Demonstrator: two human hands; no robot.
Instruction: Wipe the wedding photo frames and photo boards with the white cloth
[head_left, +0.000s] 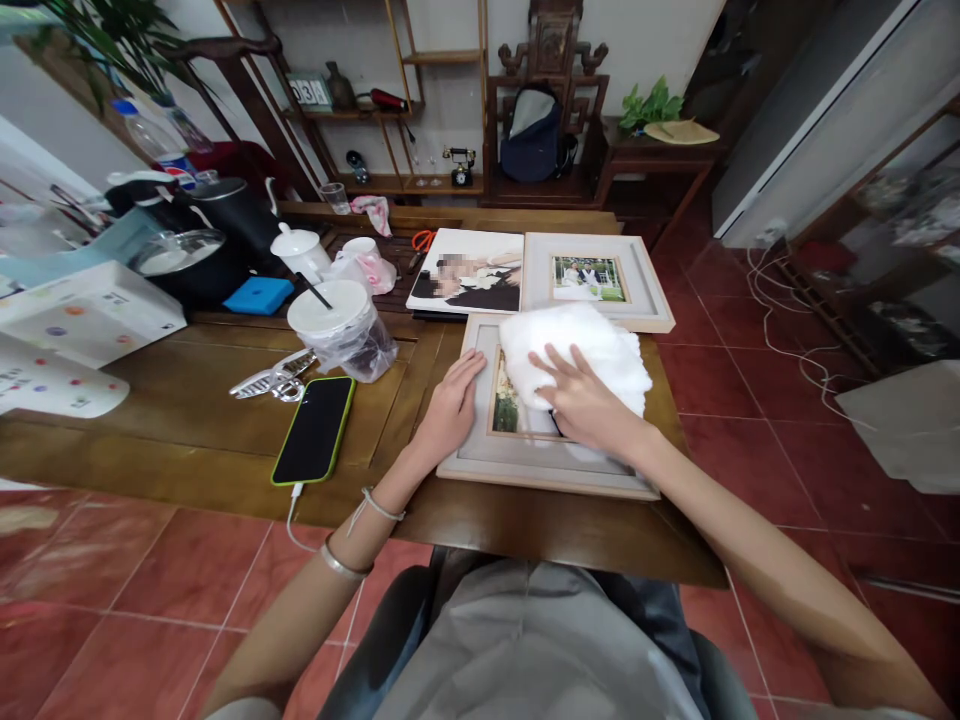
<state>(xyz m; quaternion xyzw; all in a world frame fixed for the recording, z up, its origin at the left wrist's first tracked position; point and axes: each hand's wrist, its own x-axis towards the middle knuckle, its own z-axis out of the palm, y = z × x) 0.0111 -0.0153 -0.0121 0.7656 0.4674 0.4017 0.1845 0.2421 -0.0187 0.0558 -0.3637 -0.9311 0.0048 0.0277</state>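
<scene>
— How does the left hand [450, 405] lie?
— Flat, palm down, fingers straight and together.
— And the right hand [581, 400]?
— Palm down too, fingers spread.
— The arms?
— Both forearms reach forward and angle inward. The hands are near each other, not touching.

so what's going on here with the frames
A seated person has a picture frame lying flat at the near edge of a wooden table. The left hand rests flat on the frame's left side, and the right hand presses a white cloth onto its front. Another framed photo and a photo print lie just behind it; a phone sits to the left.
</scene>
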